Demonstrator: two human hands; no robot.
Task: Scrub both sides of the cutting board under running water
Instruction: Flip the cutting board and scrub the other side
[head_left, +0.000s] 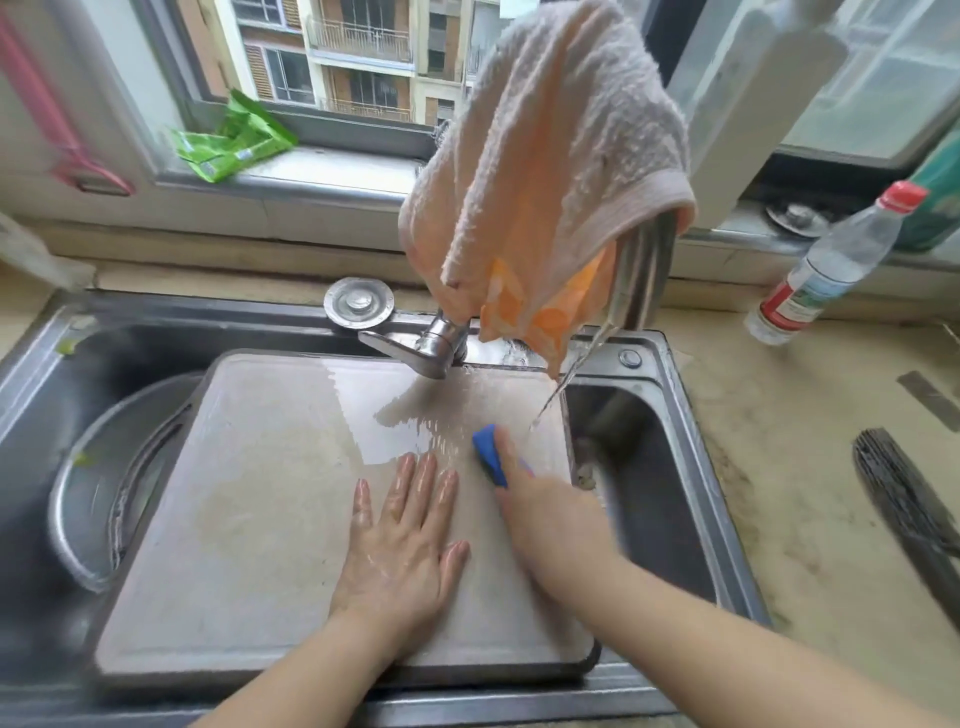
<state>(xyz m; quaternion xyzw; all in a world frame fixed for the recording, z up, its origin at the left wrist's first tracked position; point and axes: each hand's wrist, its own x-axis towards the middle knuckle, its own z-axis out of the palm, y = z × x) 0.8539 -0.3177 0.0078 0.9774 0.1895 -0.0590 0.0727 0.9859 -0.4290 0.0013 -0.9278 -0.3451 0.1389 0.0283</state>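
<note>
A large pale cutting board (249, 509) lies flat across the steel sink (691, 467), wet over its far right part. Water (561, 384) runs from the tap spout (641, 270) onto the board's far right corner. My left hand (402, 545) presses flat on the board near its middle, fingers straight and spread. My right hand (545, 514) holds a blue sponge (489, 452) against the board's right side, just below the stream; the hand is blurred.
A peach towel (550, 156) and an orange cloth (545, 306) hang over the tap. A metal bowl (88, 493) sits in the sink left of the board. A clear bottle with a red cap (831, 270) and a dark brush (904, 509) lie on the right counter. Green packets (234, 137) rest on the sill.
</note>
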